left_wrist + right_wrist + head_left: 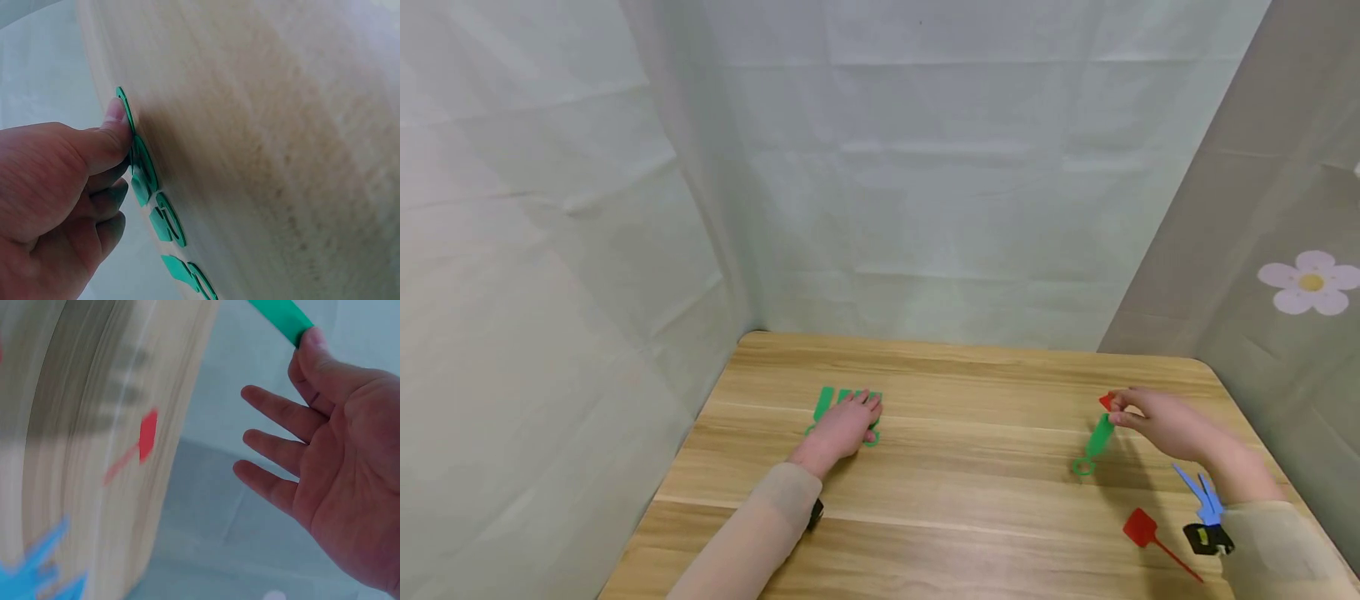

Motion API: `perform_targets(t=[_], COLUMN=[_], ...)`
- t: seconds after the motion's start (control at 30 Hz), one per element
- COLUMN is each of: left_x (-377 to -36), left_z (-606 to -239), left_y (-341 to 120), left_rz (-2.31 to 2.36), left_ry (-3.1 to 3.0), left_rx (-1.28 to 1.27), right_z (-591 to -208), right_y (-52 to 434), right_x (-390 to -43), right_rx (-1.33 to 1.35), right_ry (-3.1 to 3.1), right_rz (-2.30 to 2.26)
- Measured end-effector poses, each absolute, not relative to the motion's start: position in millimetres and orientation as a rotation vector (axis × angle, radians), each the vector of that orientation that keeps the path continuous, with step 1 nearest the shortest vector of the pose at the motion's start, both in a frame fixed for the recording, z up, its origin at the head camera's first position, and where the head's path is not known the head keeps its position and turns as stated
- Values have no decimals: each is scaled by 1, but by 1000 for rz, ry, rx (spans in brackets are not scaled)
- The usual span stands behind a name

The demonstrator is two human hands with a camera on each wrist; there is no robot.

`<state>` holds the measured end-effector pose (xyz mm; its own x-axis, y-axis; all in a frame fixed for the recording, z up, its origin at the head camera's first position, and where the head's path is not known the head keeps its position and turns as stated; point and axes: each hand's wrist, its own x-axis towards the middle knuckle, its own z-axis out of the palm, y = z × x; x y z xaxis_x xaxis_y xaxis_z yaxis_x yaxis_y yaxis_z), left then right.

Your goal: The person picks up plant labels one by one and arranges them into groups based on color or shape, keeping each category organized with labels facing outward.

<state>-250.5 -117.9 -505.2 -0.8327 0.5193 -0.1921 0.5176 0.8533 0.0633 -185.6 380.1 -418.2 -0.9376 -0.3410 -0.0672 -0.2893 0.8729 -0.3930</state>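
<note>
In the head view my left hand [844, 423] rests over a row of several flat green ring-ended strips [823, 403] at the table's left. Its thumb [117, 119] touches one strip's ring in the left wrist view, and other fingertips lie close to the strips. My right hand [1165, 423] is raised over the table's right side. Between thumb and index finger it pinches the flat end of another green ring-ended strip [1101, 437], whose ring hangs down to the left. The other three fingers of that hand are spread, as the right wrist view shows.
A red square-headed piece with a thin stem [1141, 528] lies at the front right. Beside the right forearm is a blue forked piece [1206, 502]. Another red piece [147, 434] lies beyond the right hand. Pale cloth [940, 183] hangs around the wooden table [970, 500].
</note>
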Motion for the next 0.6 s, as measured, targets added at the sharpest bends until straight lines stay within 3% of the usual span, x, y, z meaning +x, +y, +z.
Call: perform_targets(t=[0.33,0.6], left_x=[-253,-254], left_z=[-506,-505], left_y=[-116,-118], left_rz=[-17,-9], left_ry=[2833,2838], left_rx=[793,821], right_z=[-450,-477], right_y=[307,249], right_x=[-213,-244], right_rx=[-569,-613], right_ry=[2728,2628], right_rz=[-1038,-1138])
